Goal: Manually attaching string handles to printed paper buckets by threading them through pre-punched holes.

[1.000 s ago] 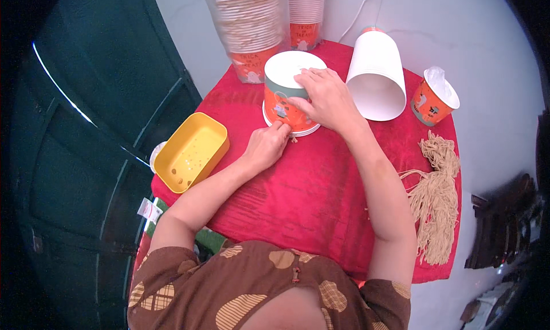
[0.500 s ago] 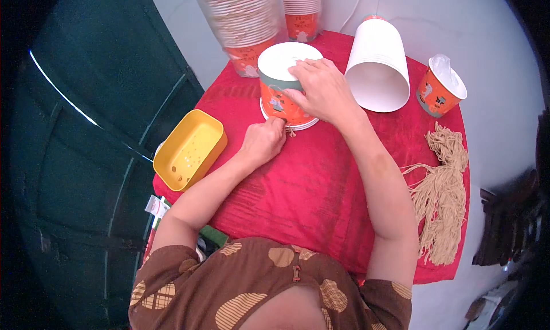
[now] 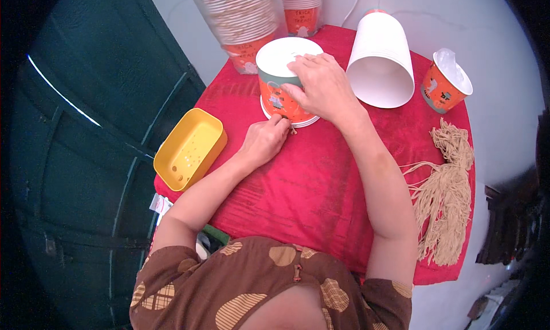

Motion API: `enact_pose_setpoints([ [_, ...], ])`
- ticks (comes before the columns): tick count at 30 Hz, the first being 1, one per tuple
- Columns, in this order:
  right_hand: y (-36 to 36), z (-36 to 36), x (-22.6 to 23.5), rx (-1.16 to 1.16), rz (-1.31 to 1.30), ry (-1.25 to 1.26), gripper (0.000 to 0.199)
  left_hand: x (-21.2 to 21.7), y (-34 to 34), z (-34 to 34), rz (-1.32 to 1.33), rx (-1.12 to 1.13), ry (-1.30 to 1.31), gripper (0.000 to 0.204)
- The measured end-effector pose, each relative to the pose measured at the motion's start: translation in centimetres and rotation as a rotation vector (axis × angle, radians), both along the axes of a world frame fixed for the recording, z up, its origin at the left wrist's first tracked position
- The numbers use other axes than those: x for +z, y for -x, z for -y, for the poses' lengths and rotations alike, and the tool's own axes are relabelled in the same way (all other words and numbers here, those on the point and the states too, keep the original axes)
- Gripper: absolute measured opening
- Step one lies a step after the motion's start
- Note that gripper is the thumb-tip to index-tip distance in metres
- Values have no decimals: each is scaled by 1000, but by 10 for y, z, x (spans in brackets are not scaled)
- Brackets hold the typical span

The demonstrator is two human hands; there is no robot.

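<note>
An orange and green paper bucket (image 3: 277, 98) stands upside down at the far middle of the table, its white base facing up and its white rim on the cloth. My right hand (image 3: 325, 87) grips it from the right, fingers over the base and thumb against the green side. Low at the front rim, my left hand (image 3: 266, 139) is closed with its fingertips pressed to the bucket's edge. A short tan string end (image 3: 294, 131) pokes out beside those fingertips. What the left fingers pinch is hidden.
A yellow tub (image 3: 192, 149) with small bits inside sits at the left. Behind are bagged stacks of paper buckets (image 3: 243, 21). Farther right lie a nested white stack (image 3: 381, 61), an orange bucket (image 3: 442, 89) holding clear plastic, and a bundle of tan strings (image 3: 450, 198).
The whole view has shifted slightly. My left fingertips have moved a little to the right along the bucket's rim. The right hand keeps its hold on the bucket.
</note>
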State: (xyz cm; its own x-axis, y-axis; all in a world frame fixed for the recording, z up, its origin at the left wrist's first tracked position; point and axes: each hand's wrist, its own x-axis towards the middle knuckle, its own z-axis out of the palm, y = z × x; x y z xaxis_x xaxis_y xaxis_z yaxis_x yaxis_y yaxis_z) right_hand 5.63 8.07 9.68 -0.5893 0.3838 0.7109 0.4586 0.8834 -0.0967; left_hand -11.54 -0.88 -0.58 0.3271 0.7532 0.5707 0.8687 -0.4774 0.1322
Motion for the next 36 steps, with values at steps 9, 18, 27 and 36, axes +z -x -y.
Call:
enact_pose_setpoints([
  [9,1,-2,-1,-26,15,-7,36,-5,-3,-8,-127,-15,-121,11],
  [18,3,-9,-9,-13,-96,-144,27,-2,-2,-7,-150,50,-62,13],
  [27,3,-8,-7,-26,-74,-125,28,4,7,9,41,136,58,13],
  [36,4,-7,-8,-42,-65,-127,28,10,7,12,158,76,39,17],
])
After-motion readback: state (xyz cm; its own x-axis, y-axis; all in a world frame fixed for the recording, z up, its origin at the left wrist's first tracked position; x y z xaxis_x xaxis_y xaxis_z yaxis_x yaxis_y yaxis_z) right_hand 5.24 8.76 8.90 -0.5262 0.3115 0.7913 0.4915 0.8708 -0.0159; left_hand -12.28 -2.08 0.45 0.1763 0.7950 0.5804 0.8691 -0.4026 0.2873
